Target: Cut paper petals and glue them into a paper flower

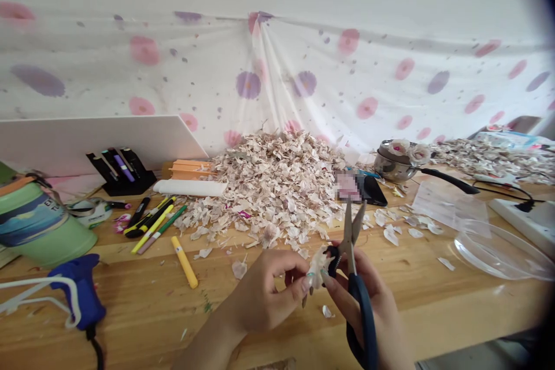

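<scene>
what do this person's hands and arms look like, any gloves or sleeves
The left hand and right hand are bare, without gloves. No sleeve or watch shows on the left forearm; the right is cut off near the wrist. Teal specks at the fingers may be nail polish, too small to tell.

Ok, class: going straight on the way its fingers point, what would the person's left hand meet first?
The left hand would first meet the pale petals at its fingertips, then probably the right hand holding the scissors; depth is unclear.
</scene>
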A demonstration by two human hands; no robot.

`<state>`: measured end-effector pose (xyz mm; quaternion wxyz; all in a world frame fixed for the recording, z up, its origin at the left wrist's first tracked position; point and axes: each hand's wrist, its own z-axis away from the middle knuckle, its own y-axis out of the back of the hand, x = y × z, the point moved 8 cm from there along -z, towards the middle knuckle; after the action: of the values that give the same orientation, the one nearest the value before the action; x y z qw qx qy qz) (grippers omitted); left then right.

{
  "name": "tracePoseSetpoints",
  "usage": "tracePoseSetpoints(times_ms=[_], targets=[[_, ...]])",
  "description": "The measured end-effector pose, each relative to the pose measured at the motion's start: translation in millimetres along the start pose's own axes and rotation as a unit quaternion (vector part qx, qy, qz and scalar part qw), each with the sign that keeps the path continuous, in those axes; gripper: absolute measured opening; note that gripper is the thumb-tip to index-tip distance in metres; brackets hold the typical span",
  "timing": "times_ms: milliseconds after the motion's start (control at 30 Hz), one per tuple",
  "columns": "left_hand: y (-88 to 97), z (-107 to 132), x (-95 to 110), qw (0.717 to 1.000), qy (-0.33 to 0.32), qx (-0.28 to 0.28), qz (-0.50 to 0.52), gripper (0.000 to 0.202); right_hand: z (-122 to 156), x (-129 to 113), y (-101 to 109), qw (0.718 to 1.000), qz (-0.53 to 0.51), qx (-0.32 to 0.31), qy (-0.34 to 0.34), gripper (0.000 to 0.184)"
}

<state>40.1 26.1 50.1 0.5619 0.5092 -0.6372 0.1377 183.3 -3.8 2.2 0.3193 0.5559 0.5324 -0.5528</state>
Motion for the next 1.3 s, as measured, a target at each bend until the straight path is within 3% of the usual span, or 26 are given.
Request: tracePoseSetpoints(times_ms=[233,433,600,767,933,1100,1200,1300], targets=[[-3.7,-1,-8,0.999,0.030,-0.004,0.033,0.022,0,-9,9,0.991,0.116,0.040,0.045,0.042],[-5.2,-2,-19,0.993,0.084,0.004,0.078,0.024,0,-4,10,0.992,0.101,0.062,0.030,0.040],[-12.4,-5,-25,0.990,0.114,-0.005,0.088,0.026,3,3,3,0.993,0.026,0.104,0.043,0.036],[-17.5,-6,-31,0.986,0.146,-0.001,0.080,0.020,1,7,-4,0.994,-0.025,0.087,0.056,0.033],[-13.1,-2,-38,0.984,0.151,0.021,0.097,0.025,-5,10,-8,0.997,-0.027,0.033,0.067,0.031],[-9.5,-2,-39,0.970,0.166,0.042,0.174,0.032,-11,-1,14,0.996,0.004,0.060,0.067,0.034],[-6.0,-4,-38,0.949,0.173,0.065,0.254,0.037,-17,-9,31,0.998,0.049,-0.009,0.033,0.034],[-0.7,-6,-38,0.936,0.167,0.083,0.298,0.037,-19,-9,36,0.974,0.105,-0.198,-0.031,0.036]])
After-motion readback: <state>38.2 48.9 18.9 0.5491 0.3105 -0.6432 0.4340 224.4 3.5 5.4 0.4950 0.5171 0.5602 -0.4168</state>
